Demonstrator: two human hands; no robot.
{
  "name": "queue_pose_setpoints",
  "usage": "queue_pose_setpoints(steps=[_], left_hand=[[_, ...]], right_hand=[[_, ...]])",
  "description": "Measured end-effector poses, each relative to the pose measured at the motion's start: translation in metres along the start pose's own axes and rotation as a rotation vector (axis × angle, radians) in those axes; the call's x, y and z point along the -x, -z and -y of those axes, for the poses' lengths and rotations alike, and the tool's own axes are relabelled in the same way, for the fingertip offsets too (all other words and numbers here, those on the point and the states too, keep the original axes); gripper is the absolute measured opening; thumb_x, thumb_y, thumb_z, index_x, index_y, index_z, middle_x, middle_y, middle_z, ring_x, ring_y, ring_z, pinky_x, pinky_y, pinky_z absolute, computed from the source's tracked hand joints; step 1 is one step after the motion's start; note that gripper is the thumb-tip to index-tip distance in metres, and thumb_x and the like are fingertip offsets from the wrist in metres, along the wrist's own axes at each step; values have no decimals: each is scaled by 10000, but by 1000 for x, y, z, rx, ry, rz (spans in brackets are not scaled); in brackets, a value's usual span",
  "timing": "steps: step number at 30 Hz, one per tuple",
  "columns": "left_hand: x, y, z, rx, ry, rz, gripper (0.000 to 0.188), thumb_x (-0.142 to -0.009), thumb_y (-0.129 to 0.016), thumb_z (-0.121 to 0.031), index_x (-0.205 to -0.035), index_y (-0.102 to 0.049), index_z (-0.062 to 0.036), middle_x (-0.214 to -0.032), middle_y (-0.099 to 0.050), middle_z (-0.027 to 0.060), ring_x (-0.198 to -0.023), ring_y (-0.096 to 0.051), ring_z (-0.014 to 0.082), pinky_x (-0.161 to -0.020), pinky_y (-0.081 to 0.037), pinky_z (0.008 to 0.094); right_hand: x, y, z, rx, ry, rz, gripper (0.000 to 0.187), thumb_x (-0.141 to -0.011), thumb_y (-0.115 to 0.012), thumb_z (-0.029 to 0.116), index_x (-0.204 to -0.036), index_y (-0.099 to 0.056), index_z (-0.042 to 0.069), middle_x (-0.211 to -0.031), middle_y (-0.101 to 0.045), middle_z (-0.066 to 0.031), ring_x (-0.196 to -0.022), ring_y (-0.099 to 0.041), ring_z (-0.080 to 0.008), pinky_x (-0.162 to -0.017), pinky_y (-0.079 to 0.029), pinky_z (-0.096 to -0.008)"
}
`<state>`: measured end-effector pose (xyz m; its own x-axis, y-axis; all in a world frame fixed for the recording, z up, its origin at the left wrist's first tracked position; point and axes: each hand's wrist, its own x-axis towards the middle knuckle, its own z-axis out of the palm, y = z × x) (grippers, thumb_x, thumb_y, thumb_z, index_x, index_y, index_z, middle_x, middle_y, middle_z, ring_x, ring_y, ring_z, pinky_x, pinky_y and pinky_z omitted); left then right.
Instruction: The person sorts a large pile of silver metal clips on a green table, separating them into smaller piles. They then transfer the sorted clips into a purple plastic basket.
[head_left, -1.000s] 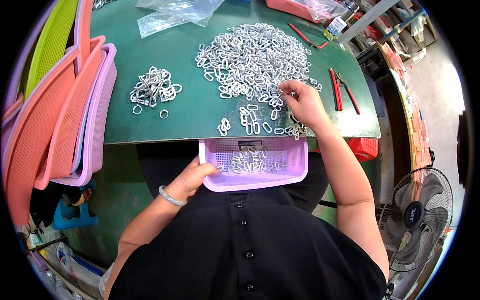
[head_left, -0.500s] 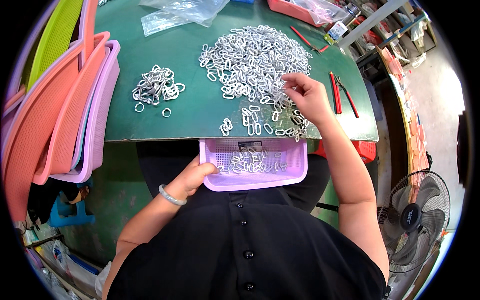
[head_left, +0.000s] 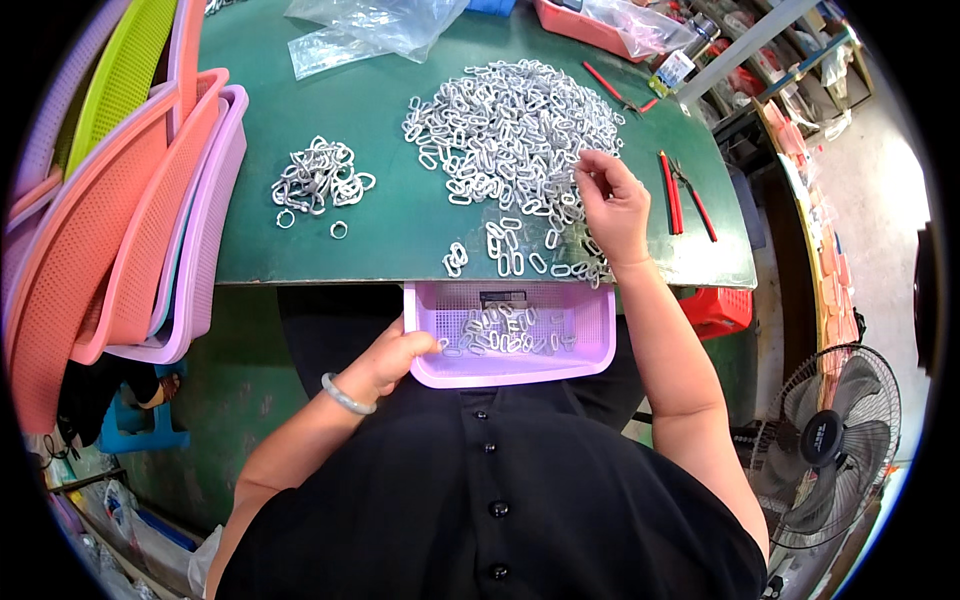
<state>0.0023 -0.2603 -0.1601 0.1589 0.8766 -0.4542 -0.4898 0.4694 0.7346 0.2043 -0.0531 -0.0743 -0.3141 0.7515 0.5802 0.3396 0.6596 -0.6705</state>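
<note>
My left hand (head_left: pixel 397 358) grips the left end of a purple plastic basket (head_left: pixel 510 375), its thumb over the rim. The basket sits at the table's front edge, against my lap. Inside lie several loose oval chain links (head_left: pixel 505 330). My right hand (head_left: pixel 613 205) hovers at the right side of a big heap of pale grey chain links (head_left: pixel 520 125). Its fingers are curled in toward the thumb; whatever they hold is too small to make out. Stray links (head_left: pixel 505 240) are scattered between the heap and the table's edge.
On the left of the green table (head_left: pixel 400 240) lies a smaller pile of joined links (head_left: pixel 318 175). Red-handled pliers (head_left: pixel 693 195) rest at the right, with another pair (head_left: pixel 622 98) behind. Stacked baskets (head_left: pixel 200 220) stand at the left, a fan (head_left: pixel 825 440) at the right.
My right hand has drawn back slightly from the heap, toward the right and nearer to me. My left hand keeps its grip on the basket.
</note>
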Motion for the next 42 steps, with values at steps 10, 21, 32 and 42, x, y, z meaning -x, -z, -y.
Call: queue_pose_setpoints(steps=[10,21,32,42], left_hand=[[-2,2,4,-6,-21,32,484,-679,-484,-9,-1162,-470,26,-1049,-565,102,-957,-552,199,-853,-427,313],[3,0,0,-31,-50,4,487,-683,-505,-33,-1166,-476,24,-1061,-564,95,-970,-541,189,-851,-415,296],[-4,-3,17,-150,-115,117,714,-660,-535,-76,-1330,-289,-60,-1153,-489,100,-1063,-451,182,-886,-369,285],[-1,3,15,-147,-61,55,710,-662,-526,-66,-1331,-291,-44,-1173,-486,105,-1102,-437,178,-917,-351,284]], right_hand=[[-18,4,-3,105,163,114,203,-765,-555,-60,-955,-569,13,-768,-524,4,-664,-482,-39,-588,-407,-177],[-46,-8,5,-409,-312,56,171,-764,-565,-25,-929,-594,9,-745,-526,21,-659,-489,-65,-603,-422,-214],[-43,2,-3,476,470,334,242,-676,-444,-92,-888,-531,-15,-839,-462,-196,-784,-485,-380,-684,-412,-420],[-55,-3,-20,196,169,170,147,-762,-447,-47,-865,-539,4,-735,-515,-108,-605,-479,-196,-533,-394,-285]])
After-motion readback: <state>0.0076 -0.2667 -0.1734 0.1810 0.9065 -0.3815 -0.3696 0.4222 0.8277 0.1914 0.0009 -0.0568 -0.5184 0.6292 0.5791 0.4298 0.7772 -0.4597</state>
